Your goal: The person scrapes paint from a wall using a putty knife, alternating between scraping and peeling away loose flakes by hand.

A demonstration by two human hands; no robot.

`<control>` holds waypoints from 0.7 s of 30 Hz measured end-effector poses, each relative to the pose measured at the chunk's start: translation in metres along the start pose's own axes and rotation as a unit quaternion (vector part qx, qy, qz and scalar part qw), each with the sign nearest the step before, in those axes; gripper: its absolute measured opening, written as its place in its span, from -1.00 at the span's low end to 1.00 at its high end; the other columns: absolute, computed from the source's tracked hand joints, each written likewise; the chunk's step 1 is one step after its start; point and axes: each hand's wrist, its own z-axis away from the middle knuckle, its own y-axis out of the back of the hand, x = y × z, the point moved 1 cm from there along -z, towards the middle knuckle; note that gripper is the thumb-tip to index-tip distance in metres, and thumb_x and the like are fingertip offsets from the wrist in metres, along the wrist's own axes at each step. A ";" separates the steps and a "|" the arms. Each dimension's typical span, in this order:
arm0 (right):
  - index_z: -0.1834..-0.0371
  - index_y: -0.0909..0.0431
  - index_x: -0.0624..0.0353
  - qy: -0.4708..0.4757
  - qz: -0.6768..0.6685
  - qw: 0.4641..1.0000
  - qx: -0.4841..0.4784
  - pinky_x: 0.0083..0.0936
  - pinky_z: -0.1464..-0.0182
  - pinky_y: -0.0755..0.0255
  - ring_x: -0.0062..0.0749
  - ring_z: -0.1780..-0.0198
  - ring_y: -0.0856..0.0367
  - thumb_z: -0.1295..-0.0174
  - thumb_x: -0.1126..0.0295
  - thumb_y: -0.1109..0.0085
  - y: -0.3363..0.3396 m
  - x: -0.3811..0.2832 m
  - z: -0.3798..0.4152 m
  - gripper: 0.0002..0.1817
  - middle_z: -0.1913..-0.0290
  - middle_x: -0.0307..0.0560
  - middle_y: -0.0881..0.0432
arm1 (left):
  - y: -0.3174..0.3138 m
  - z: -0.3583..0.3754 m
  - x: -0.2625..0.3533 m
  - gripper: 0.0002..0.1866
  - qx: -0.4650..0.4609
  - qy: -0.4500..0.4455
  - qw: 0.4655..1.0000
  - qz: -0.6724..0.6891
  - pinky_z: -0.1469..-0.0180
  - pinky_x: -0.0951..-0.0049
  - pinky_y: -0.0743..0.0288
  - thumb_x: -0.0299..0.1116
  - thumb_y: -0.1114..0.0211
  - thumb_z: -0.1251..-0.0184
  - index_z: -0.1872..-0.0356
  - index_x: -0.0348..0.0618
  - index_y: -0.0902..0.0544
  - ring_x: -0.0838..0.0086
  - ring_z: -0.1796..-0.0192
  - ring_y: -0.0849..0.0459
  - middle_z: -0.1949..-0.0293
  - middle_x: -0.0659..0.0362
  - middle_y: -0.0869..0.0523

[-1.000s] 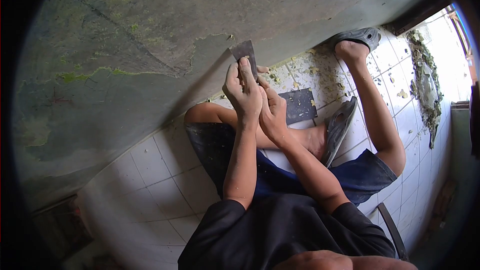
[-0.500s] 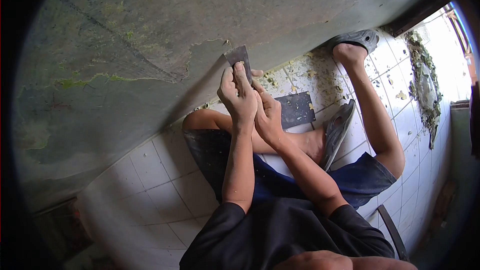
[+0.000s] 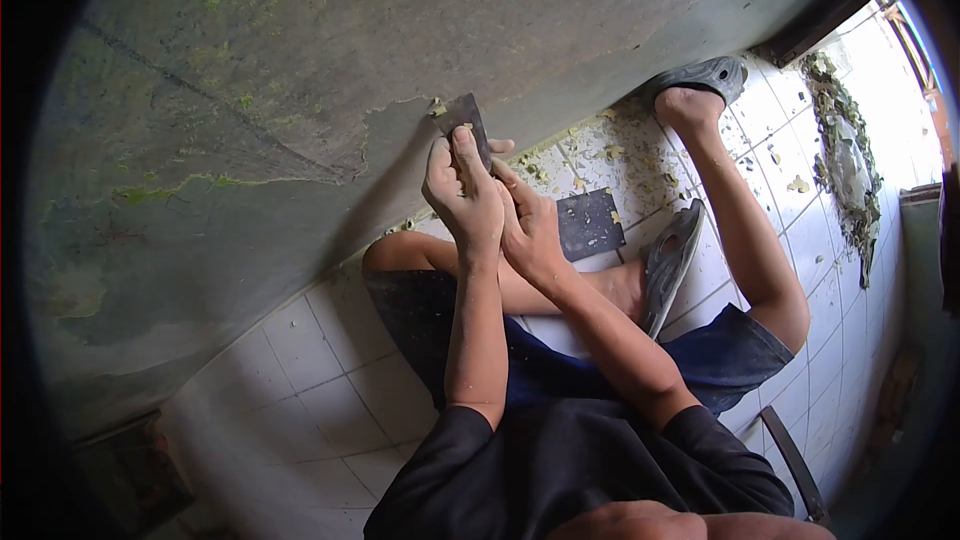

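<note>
A flat dark scraper (image 3: 464, 113) leans against the peeling wall (image 3: 270, 30), its far edge at the border of a flaking paint patch. My left hand (image 3: 465, 202) is closed round it, thumb pressed flat on its face. Close beside, my right hand (image 3: 532, 230) is closed at the scraper's lower end, its fingers against my left hand; the part it grips is mostly hidden. A loosened paint flake (image 3: 437, 109) sits at the scraper's left corner.
A second dark flat plate (image 3: 590, 223) lies on the white tiles by my sandal (image 3: 674, 265). Paint chips (image 3: 640, 160) litter the floor along the wall. A long heap of scrapings (image 3: 848, 160) lies at the right.
Both hands and the scraper have shifted slightly left along the wall, and the view has turned a little. A paint flake now stands out at the scraper's corner.
</note>
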 end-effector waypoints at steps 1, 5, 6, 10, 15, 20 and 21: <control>-0.38 -0.59 0.29 -0.006 0.017 1.000 -0.006 -0.46 0.36 -0.49 -0.61 0.42 -0.60 -0.56 0.40 -0.09 0.001 0.000 0.000 -0.59 0.43 0.19 -0.71 | -0.001 -0.003 -0.003 -0.64 0.001 -0.008 1.000 0.004 0.53 0.58 -0.42 -0.24 -0.04 -0.78 0.30 -0.27 -0.48 0.59 0.59 -0.66 0.41 -0.02 -0.83; -0.41 -0.58 0.28 -0.002 0.038 0.999 -0.005 -0.43 0.36 -0.52 -0.56 0.41 -0.67 -0.55 0.42 -0.08 -0.001 -0.001 0.000 -0.58 0.38 0.27 -0.72 | 0.001 -0.004 -0.001 -0.64 -0.011 -0.008 1.000 -0.001 0.55 0.56 -0.42 -0.24 -0.04 -0.78 0.29 -0.27 -0.50 0.57 0.60 -0.66 0.41 -0.01 -0.83; -0.41 -0.58 0.28 -0.003 0.038 0.999 -0.004 -0.43 0.36 -0.52 -0.56 0.41 -0.67 -0.55 0.42 -0.08 -0.001 -0.002 0.000 -0.58 0.38 0.27 -0.72 | 0.001 -0.003 0.000 -0.64 -0.013 -0.007 1.000 -0.002 0.55 0.56 -0.42 -0.24 -0.04 -0.78 0.29 -0.27 -0.50 0.57 0.60 -0.66 0.41 -0.01 -0.83; -0.49 -0.47 0.34 -0.024 -0.080 0.996 -0.034 -0.48 0.04 -0.59 -0.48 0.06 -0.75 -0.57 0.41 -0.05 -0.013 0.002 0.005 -0.52 0.08 0.22 -0.79 | 0.008 -0.003 0.010 -0.63 -0.008 -0.025 0.996 -0.083 0.53 0.50 -0.45 -0.24 -0.07 -0.76 0.34 -0.26 -0.50 0.53 0.62 -0.66 0.44 -0.01 -0.82; -0.64 -0.27 0.35 -0.051 -0.220 0.973 -0.047 -0.52 -0.39 -0.37 -0.47 -0.39 -0.51 -0.61 0.39 -0.02 -0.041 -0.021 0.010 -0.41 -0.42 0.06 -0.59 | 0.018 -0.015 0.037 -0.60 -0.024 -0.094 0.975 -0.201 0.55 0.44 -0.43 -0.29 -0.11 -0.73 0.43 -0.25 -0.53 0.55 0.65 -0.65 0.49 0.07 -0.83; -0.58 -0.34 0.37 -0.048 -0.277 0.959 -0.044 -0.52 -0.38 -0.39 -0.42 -0.36 -0.55 -0.59 0.42 -0.01 -0.020 -0.061 -0.019 -0.46 -0.39 0.04 -0.60 | -0.016 -0.026 0.090 -0.63 -0.059 -0.074 0.990 -0.107 0.58 0.50 -0.44 -0.29 -0.11 -0.74 0.38 -0.26 -0.53 0.56 0.63 -0.70 0.48 0.07 -0.83; -0.57 -0.35 0.38 -0.027 -0.260 0.965 -0.041 -0.51 -0.39 -0.38 -0.42 -0.37 -0.53 -0.60 0.41 -0.01 -0.013 -0.054 -0.020 -0.47 -0.41 0.06 -0.58 | -0.020 -0.024 0.079 -0.63 -0.064 -0.085 0.990 -0.092 0.57 0.49 -0.46 -0.28 -0.11 -0.74 0.37 -0.26 -0.53 0.54 0.62 -0.71 0.48 0.06 -0.83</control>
